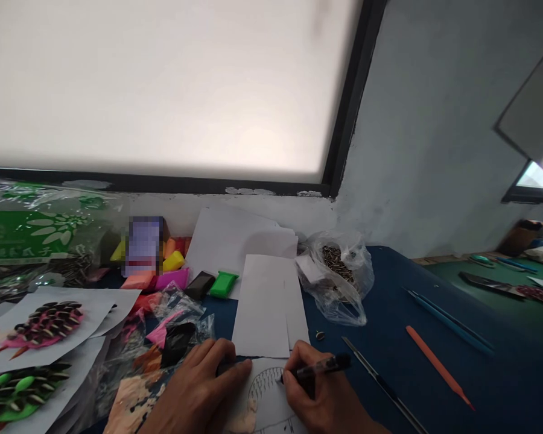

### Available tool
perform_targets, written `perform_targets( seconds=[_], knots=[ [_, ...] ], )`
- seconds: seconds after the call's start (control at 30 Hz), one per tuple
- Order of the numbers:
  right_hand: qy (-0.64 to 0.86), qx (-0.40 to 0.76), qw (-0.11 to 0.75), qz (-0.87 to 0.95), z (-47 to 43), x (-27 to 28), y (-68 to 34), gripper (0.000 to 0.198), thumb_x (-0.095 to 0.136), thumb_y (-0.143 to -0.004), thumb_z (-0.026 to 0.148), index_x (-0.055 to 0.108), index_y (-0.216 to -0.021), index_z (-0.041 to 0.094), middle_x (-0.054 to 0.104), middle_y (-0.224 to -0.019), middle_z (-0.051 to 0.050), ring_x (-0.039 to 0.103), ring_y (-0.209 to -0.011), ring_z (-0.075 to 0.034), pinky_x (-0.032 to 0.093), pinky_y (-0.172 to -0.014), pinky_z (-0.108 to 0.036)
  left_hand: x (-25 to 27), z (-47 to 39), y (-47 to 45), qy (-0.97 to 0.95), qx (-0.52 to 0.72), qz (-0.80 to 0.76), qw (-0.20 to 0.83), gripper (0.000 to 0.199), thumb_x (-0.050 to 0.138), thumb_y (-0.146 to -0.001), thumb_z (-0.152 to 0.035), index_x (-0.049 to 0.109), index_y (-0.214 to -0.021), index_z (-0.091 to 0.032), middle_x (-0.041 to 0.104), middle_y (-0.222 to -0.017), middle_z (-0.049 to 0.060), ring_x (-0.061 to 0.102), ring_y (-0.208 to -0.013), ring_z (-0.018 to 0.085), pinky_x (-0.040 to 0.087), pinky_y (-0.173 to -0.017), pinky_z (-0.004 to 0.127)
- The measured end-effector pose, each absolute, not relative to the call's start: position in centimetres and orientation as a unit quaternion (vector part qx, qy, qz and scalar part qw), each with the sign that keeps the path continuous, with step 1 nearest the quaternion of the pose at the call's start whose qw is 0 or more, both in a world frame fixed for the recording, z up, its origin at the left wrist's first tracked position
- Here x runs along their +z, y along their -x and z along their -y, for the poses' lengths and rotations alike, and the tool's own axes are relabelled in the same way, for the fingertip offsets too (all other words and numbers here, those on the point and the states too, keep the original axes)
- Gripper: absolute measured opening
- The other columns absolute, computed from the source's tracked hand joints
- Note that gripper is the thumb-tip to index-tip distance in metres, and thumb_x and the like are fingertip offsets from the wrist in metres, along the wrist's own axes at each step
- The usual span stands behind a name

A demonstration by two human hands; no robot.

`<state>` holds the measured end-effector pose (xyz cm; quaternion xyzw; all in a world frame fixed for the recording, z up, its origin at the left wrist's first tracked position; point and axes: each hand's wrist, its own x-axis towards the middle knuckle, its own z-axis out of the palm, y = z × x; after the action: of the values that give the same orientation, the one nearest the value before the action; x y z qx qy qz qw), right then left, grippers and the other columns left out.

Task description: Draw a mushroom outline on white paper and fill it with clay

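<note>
My right hand point(314, 386) grips a black pen point(323, 366), its tip on a white sheet of paper point(271, 401) at the bottom middle. That sheet bears a drawn rounded outline filled with short strokes, with leg-like lines below. My left hand point(208, 380) lies at the sheet's left edge, thumb stretched over the paper and fingers bent downward; their tips are partly hidden. Beside and under this hand are smears of peach-coloured clay point(131, 401). Just beyond the drawing lie blank white papers point(262, 304).
Left are seed-and-clay pictures point(49, 328), clay packets point(224, 283), torn wrappers and a green seed bag point(31, 235). A clear bag of seeds point(339, 262) stands beyond my right hand. A craft knife point(380, 380), orange tool point(438, 364) and blue tweezers point(452, 319) lie right.
</note>
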<state>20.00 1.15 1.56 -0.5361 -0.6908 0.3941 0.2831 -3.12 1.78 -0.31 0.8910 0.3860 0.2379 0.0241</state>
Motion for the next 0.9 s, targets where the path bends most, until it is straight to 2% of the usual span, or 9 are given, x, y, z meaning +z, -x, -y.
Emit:
perform_targets(
  seconds=[0.3, 0.53, 0.9],
  knots=[
    [0.536, 0.396, 0.339, 0.665, -1.2, 1.36, -20.43, 0.018, 0.052, -0.082, 0.034, 0.043, -0.071, 0.023, 0.042, -0.062, 0.004, 0.043, -0.057, -0.014, 0.033, -0.054, -0.026, -0.48, -2.05, 3.27, -0.895, 0.224, -0.385, 0.023, 0.03, 0.051, -0.095, -0.015, 0.066, -0.118, -0.027, 0.062, -0.104, 0.007, 0.06, -0.087, 0.023, 0.05, -0.075, 0.03],
    [0.534, 0.41, 0.316, 0.669, -1.04, 1.68, -20.5, 0.018, 0.053, -0.082, 0.035, 0.044, -0.073, 0.022, 0.043, -0.062, 0.004, 0.043, -0.056, -0.014, 0.033, -0.053, -0.025, -0.4, -1.74, 3.4, -0.892, 0.237, -0.385, 0.031, 0.031, 0.053, -0.094, -0.015, 0.066, -0.118, -0.03, 0.062, -0.104, 0.006, 0.061, -0.088, 0.023, 0.051, -0.074, 0.03],
    [0.537, 0.397, 0.304, 0.68, -1.12, 1.72, -20.45, 0.018, 0.053, -0.084, 0.034, 0.045, -0.073, 0.022, 0.043, -0.06, 0.005, 0.042, -0.055, -0.013, 0.031, -0.052, -0.025, -0.56, -1.97, 3.27, -0.894, 0.24, -0.378, 0.024, 0.031, 0.05, -0.094, -0.015, 0.066, -0.118, -0.027, 0.062, -0.103, 0.007, 0.061, -0.087, 0.023, 0.051, -0.074, 0.03]
  ],
)
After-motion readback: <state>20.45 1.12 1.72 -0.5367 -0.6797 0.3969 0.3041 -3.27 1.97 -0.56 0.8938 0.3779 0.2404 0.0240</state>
